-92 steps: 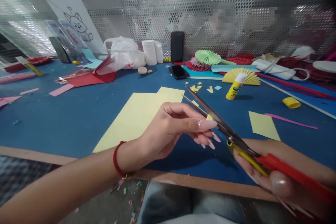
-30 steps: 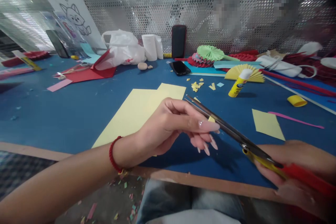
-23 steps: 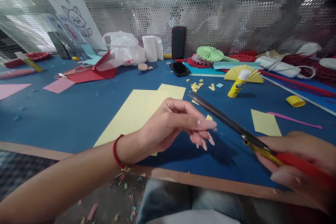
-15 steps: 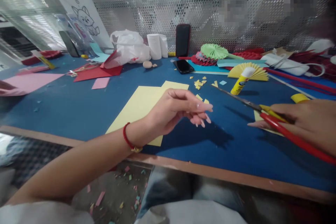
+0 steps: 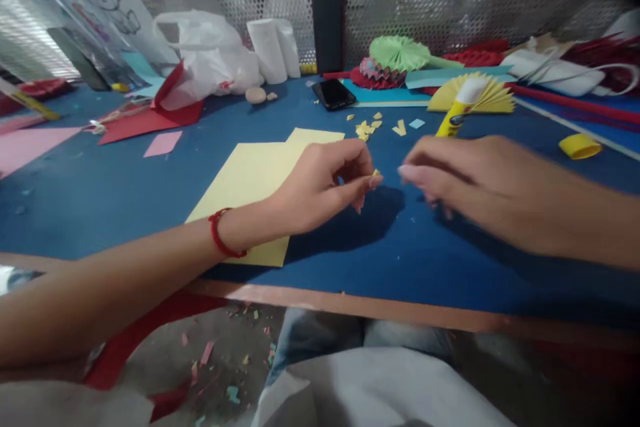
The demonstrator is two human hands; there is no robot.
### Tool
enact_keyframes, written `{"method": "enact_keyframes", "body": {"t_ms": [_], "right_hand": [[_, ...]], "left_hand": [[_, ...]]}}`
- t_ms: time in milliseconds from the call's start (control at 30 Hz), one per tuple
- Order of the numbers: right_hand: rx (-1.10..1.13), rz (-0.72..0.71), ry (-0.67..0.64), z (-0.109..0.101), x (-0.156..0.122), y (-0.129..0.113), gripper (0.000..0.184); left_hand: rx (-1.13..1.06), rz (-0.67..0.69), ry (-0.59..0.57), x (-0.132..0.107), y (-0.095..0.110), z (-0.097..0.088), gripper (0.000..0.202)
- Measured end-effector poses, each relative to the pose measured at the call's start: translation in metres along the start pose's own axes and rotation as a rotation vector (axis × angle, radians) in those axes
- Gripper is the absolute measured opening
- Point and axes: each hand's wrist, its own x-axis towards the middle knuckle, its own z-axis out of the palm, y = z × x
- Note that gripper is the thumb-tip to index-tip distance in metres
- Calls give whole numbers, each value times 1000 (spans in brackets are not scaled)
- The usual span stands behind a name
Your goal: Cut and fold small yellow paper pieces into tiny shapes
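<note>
1. Yellow scrap handling is set over the blue worktop, the widest surface in view. The scrap is held in the air just above it, near the front edge and between the two hands.
2. A pale yellow sheet lies flat on the worktop under the left wrist. Its long axis runs from the near edge away toward the far right.
3. The right hand is blurred. Its fingers are stretched leftward toward the scrap and stop just short of it. Nothing is seen in its grasp, so it is judged to be empty and loosely open.
4. The left hand is closed in a fine pinch, with the scrap gripped between thumb and forefinger tips and the other fingers curled under.
5. A glue stick stands tilted beyond the right hand, well apart from the pinch. Loose yellow cuttings are scattered nearby.
6. The step in hand is judged to be a two-handed handling of the scrap — held by one hand, approached by the other.
   - A fingertip-only grip would be called for, with the left pinch kept steady so that so light a piece is not dropped.
   - The scrap juts rightward from the fingertips toward the right hand. Its long axis cannot be told — too little of it shows.
</note>
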Motion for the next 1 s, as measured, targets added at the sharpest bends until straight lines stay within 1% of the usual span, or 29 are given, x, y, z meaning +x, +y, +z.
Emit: {"method": "enact_keyframes", "body": {"t_ms": [67, 133, 200, 267, 333, 400, 467, 500, 567, 667, 767, 833, 900, 1000], "right_hand": [[71, -70, -27, 24, 16, -9, 36], [157, -99, -15, 42, 25, -7, 36], [215, -104, -24, 53, 26, 0, 34], [217, -110, -94, 56, 22, 4, 30], [178, -135, -162, 55, 17, 4, 28], [152, -158, -160, 51, 12, 1, 30], [163, -144, -125, 48, 11, -2, 34], [181, -134, -128, 47, 11, -3, 35], [228, -124, -166, 48, 13, -2, 33], [291, -122, -222, 51, 16, 4, 30], [303, -93, -208, 55, 16, 7, 29], [300, -73, -199, 56, 15, 7, 28], [302, -71, -204, 55, 14, 6, 26], [322, -93, -217, 52, 14, 4, 23]], "left_hand": [[138, 121, -15, -2, -3, 1, 14], [264, 212, -25, -5, -7, 1, 12], [331, 284, -49, -10, -9, 2, 12], [340, 307, -75, -14, -8, 5, 12], [327, 284, -108, -17, -6, 6, 14], [311, 248, -138, -18, -4, 8, 15], [278, 232, -157, -17, -3, 8, 15], [259, 226, -164, -17, -2, 7, 15], [241, 211, -176, -16, -1, 7, 15], [276, 184, -213, -15, 2, 5, 16], [312, 155, -234, -17, 5, 3, 15], [304, 136, -218, -19, 7, 2, 15], [259, 92, -197, -19, 7, 2, 15], [115, -53, -196, -18, 7, 4, 19]]}}
